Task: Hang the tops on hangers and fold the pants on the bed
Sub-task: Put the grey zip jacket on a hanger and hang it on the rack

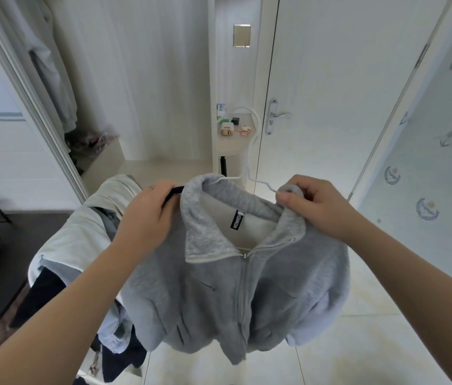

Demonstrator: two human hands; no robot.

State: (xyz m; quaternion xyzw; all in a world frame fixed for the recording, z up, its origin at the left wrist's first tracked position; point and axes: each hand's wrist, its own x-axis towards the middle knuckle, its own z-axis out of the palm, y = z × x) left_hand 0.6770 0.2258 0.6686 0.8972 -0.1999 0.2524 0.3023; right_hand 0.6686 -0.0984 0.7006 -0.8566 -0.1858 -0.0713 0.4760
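Centrally: one grey zip jacket (pixel 219 295), held up in the air at chest height, front toward the camera, zip drawn up to the base of the collar (pixel 205 234), black label (pixel 236 219) showing inside the neck.

- White hanger (pixel 247 165): arms run inside the jacket's neck; the hook rises behind the collar.
- Left hand (pixel 147 215): on the jacket's left shoulder beside the collar, fingers curled round the cloth. A dark strip pokes out from its fingertips; what it is cannot be told.
- Right hand (pixel 313 204): at the jacket's right collar edge, thumb and fingers pinching the cloth where the hanger's arm enters.
- Heap of clothes (pixel 74 245): left of the jacket and behind it, pale pieces over dark ones.
- Door (pixel 330 107) with metal handle (pixel 279 115): beyond the jacket, to the right.
- Small shelf (pixel 233 147) bearing small objects: directly beyond the hanger's hook.
- Hanging garments (pixel 49 79): far left of the jacket, in an open wardrobe.
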